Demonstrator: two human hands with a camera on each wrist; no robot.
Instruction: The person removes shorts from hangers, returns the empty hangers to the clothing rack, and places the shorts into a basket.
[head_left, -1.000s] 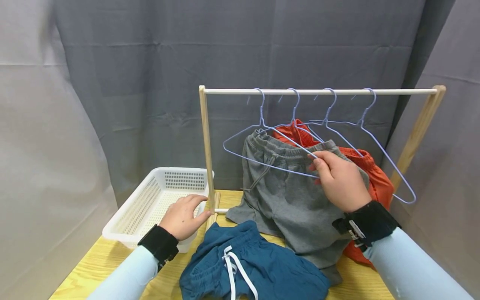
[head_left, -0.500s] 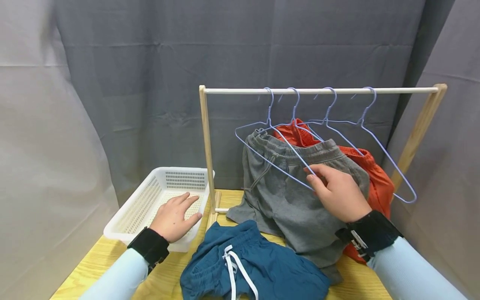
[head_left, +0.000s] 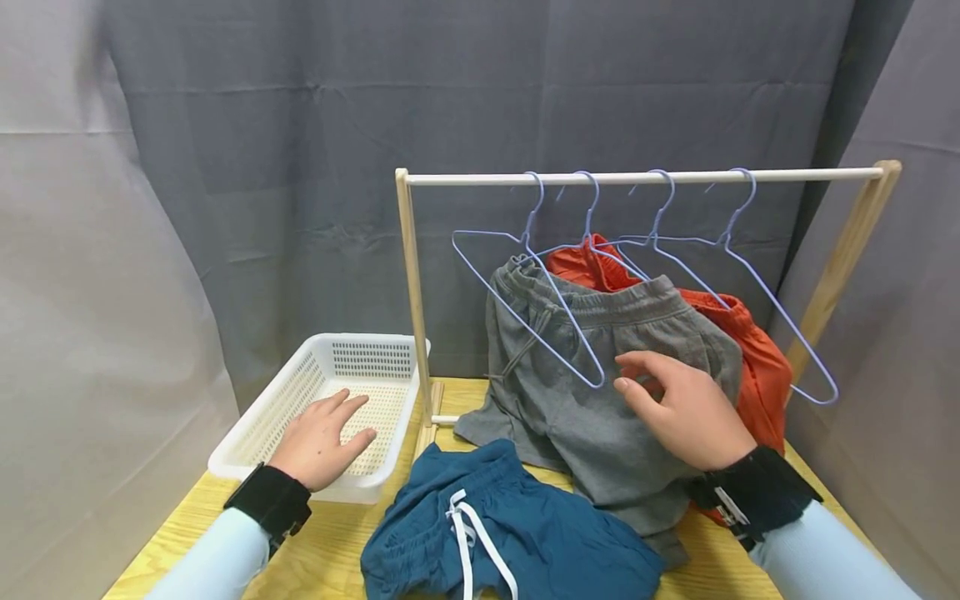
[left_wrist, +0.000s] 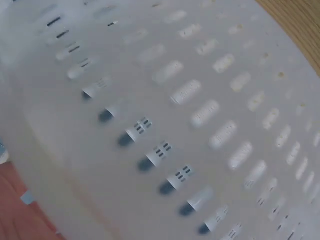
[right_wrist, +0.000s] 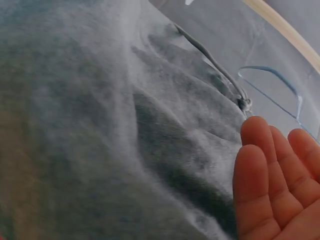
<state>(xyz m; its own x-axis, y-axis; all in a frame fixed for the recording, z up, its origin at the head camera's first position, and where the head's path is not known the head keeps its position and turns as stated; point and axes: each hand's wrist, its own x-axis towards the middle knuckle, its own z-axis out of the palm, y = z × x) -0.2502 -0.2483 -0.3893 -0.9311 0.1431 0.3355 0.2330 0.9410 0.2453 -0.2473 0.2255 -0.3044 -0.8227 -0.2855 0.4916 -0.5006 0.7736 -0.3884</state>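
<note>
In the head view my right hand (head_left: 682, 408) hovers in front of the grey shorts (head_left: 592, 375), fingers loosely bent and holding nothing. Just left of it an empty blue wire hanger (head_left: 558, 287) dangles at an angle from the rack's rail (head_left: 480, 179). My left hand (head_left: 322, 442) is over the white plastic basket (head_left: 247, 433), fingers spread and nothing in them. The grey shorts hang on the rack in front of orange shorts (head_left: 761, 383). Teal shorts (head_left: 517, 533) with a white drawstring lie on the table at the front.
The rack's left wooden post (head_left: 412, 283) stands beside the basket, its right post (head_left: 847, 258) at the far right. Another blue hanger (head_left: 780, 308) hangs near the right end. Grey curtain (head_left: 322, 167) encloses the back and sides of the wooden table (head_left: 322, 550).
My right hand has let go of the leftmost hanger and drawn slightly down and right. The released hanger has swung round. My left hand has moved left and down over the basket.
</note>
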